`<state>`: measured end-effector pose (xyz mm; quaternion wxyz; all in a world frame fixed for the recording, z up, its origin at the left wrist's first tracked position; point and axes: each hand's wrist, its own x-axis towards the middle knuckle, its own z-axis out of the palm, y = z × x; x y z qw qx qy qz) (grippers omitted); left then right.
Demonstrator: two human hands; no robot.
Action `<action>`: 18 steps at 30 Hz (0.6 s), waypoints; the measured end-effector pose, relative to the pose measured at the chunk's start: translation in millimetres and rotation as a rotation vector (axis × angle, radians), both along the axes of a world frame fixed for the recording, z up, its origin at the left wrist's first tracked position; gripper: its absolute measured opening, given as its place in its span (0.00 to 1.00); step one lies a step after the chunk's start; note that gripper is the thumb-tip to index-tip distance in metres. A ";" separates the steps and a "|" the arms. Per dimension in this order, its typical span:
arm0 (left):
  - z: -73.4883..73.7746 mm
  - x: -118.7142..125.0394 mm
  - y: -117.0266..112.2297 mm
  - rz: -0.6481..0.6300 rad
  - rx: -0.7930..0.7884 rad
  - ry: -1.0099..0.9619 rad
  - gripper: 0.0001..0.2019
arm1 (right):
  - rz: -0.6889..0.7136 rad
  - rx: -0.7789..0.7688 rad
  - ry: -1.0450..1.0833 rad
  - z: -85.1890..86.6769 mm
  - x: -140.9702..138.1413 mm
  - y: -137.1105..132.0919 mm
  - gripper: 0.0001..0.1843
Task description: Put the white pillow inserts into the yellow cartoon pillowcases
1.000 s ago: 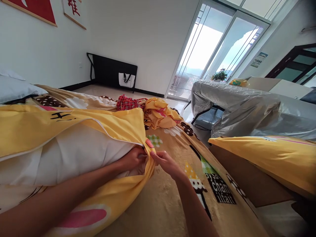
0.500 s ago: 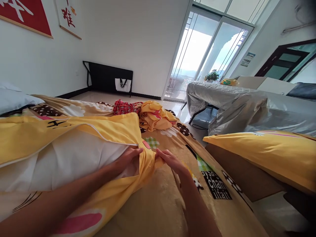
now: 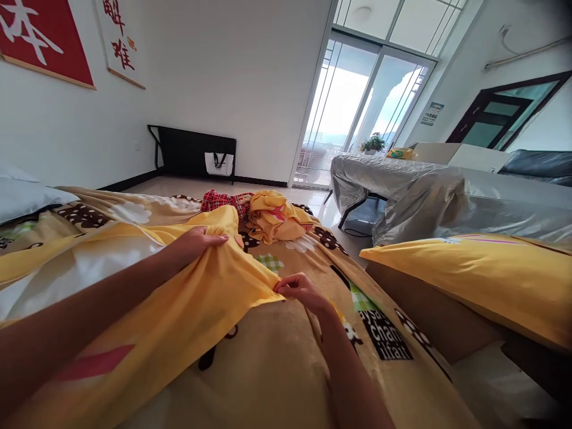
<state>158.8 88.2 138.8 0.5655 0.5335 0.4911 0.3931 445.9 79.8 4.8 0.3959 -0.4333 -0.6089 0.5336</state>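
Note:
A yellow pillowcase (image 3: 196, 304) with a white pillow (image 3: 84, 268) inside lies across the patterned brown blanket (image 3: 286, 369) on the bed. My left hand (image 3: 199, 241) grips the far corner of the pillowcase, fingers curled over the cloth. My right hand (image 3: 301, 289) pinches the near corner of the same end, pulling the cloth taut between both hands. Only a strip of the white pillow shows on the left.
A crumpled yellow cloth (image 3: 272, 217) and a red plaid cloth (image 3: 218, 201) lie further up the bed. A second yellow pillow (image 3: 473, 274) rests at the right. A silver-covered table (image 3: 429, 190) stands beyond. A grey pillow (image 3: 27, 199) sits at the far left.
My left hand has left the pillowcase opening and moved up and away to the far corner. The cloth now covers most of the white pillow. My right hand still holds its corner.

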 end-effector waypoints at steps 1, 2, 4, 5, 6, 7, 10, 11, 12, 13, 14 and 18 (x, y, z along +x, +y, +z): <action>2.5 -6.2 -3.2 -0.008 -0.029 0.016 0.24 | -0.013 0.024 0.044 1.8 1.4 -0.7 0.15; 3.3 -11.4 -7.6 -0.025 -0.059 0.033 0.24 | -0.023 0.037 0.092 3.4 2.0 -1.3 0.15; 1.4 -18.5 -17.9 -0.094 -0.111 0.041 0.23 | -0.040 0.015 0.175 4.8 -0.3 -2.1 0.17; -0.8 -20.4 -23.0 -0.132 -0.133 0.041 0.23 | -0.050 -0.019 0.196 4.5 -3.6 -2.3 0.19; -3.4 -21.2 -27.4 -0.169 -0.150 0.040 0.23 | -0.064 -0.064 0.191 3.5 -8.2 -2.6 0.20; -6.3 -21.1 -31.0 -0.206 -0.160 0.037 0.23 | -0.080 -0.110 0.158 2.0 -13.8 -2.9 0.21; -15.7 -18.1 -36.2 -0.320 -0.161 0.027 0.26 | -0.086 -0.208 -0.022 -4.7 -31.2 -4.1 0.21; -18.8 -17.1 -36.9 -0.353 -0.149 0.025 0.28 | -0.070 -0.226 -0.080 -6.9 -35.1 -4.4 0.21; -21.7 -16.7 -37.4 -0.381 -0.135 0.026 0.29 | -0.053 -0.239 -0.130 -8.8 -37.1 -4.5 0.21; -24.3 -17.0 -38.1 -0.398 -0.131 0.034 0.31 | -0.048 -0.246 -0.177 -10.4 -37.2 -4.2 0.20; -26.4 -18.1 -39.0 -0.406 -0.141 0.047 0.32 | -0.053 -0.253 -0.232 -11.6 -35.6 -3.6 0.19; -26.7 -27.9 -42.8 -0.390 -0.187 0.191 0.33 | -0.114 -0.265 -0.453 -12.8 -21.7 0.5 0.12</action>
